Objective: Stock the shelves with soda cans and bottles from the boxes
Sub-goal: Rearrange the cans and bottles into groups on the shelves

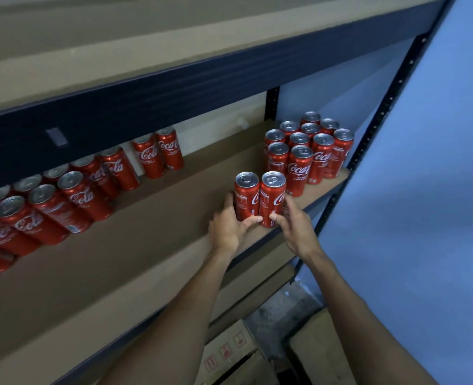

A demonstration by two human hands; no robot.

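Red soda cans in the left-hand row (63, 201) ran off the edge of view, and the rearmost ones showed only silver lids beneath the dark upper beam (146, 87). Most fingers of both hands were hidden behind the two held cans, and the thumbs covered part of each can base, so contact with the board could not be confirmed. The left hand (227, 226) gripped the left can (246, 197) low on its body; the right hand (293, 223) gripped the right can (272, 198) likewise. Both cans were upright, touching each other, at the front edge of the brown shelf board (146, 218), just beside the right-hand cluster (307, 151) of cans. Cardboard boxes (229, 354) lay below the shelf; their contents could not be made out. A perforated upright (382, 120) bounded the shelf against a blue wall (424, 190)
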